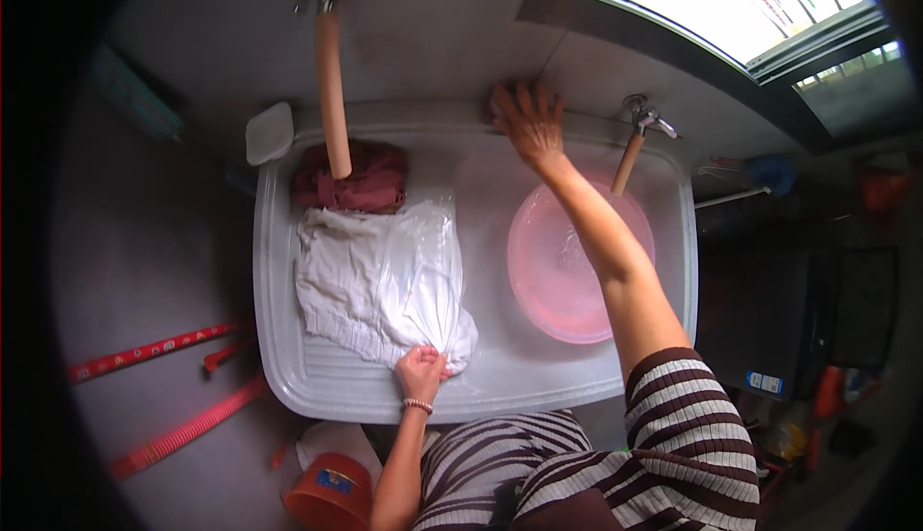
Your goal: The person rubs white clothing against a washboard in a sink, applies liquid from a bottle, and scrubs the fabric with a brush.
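Observation:
A wet white garment with a gathered waistband lies over the ribbed left side of a laundry sink. My left hand pinches its near right edge, pulling the cloth into folds. At the sink's back ledge, against the wall, my right hand reaches out with fingers spread. Something pale shows at the edge of its fingers, too hidden to identify. Under my right forearm stands a pink plastic basin with water in it. Behind the white garment sits a bunched dark red cloth.
A hose-fitted tap overhangs the red cloth; another tap overhangs the basin. A white container rests on the back left corner. An orange-red bucket stands below at left, near a red corrugated hose. A dark appliance is right.

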{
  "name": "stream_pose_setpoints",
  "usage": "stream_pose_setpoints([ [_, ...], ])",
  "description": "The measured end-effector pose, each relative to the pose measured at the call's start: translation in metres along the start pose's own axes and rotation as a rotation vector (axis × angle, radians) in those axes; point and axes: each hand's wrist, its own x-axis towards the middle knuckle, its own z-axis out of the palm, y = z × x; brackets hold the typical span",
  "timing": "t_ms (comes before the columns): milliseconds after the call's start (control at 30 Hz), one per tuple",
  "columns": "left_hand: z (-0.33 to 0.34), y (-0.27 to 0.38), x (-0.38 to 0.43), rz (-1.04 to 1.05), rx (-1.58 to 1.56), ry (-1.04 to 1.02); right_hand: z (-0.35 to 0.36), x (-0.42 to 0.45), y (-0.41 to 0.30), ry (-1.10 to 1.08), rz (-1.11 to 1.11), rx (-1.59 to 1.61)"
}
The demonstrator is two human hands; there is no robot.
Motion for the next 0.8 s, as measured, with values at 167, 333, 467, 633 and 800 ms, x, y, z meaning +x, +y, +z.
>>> stream_pose_setpoints([
  [167,-0.003,0.001,-0.002,0.021,-0.011,0.020,-0.011,-0.005,-0.004,-0.091,0.130,0.199],
  [333,-0.004,-0.001,-0.001,0.022,0.005,0.030,-0.067,0.005,0.020,0.089,0.057,0.294],
  [467,0.000,-0.006,0.002,0.020,-0.022,0.035,-0.122,0.057,0.083,0.416,0.146,0.252],
  [633,0.010,-0.001,0.003,0.024,-0.049,0.008,-0.109,0.145,0.203,0.394,0.640,0.189],
  [800,-0.007,-0.008,-0.005,0.253,0.218,0.086,-0.024,0.190,0.253,0.022,0.780,0.117],
])
